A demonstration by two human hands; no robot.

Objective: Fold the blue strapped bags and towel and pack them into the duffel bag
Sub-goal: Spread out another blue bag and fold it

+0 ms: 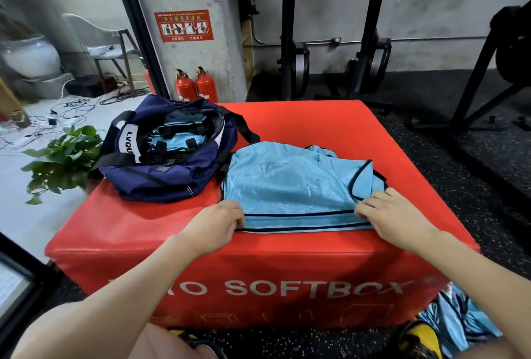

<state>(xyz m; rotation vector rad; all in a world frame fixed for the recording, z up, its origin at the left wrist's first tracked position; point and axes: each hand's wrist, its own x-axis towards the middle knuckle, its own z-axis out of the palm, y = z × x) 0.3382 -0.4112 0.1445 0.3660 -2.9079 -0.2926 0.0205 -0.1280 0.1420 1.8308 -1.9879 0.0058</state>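
On the red soft box [301, 126], a light blue strapped bag [290, 183] lies flat just right of the open navy duffel bag [172, 169]. The left hand [214, 226] and right hand [393, 215] pinch its near black-trimmed edge with curled fingers, one at each end.

Flat blue bag [290, 183] (black-trimmed) beside open duffel [169, 152]

I am reading "SOFTBOX" in grey capitals on the front of the big red padded box [258, 266], and "LVQU" in dark letters on the white strap panel of the navy fabric duffel bag [184, 177]. The red wall sign's [184, 25] characters are too blurred for me.
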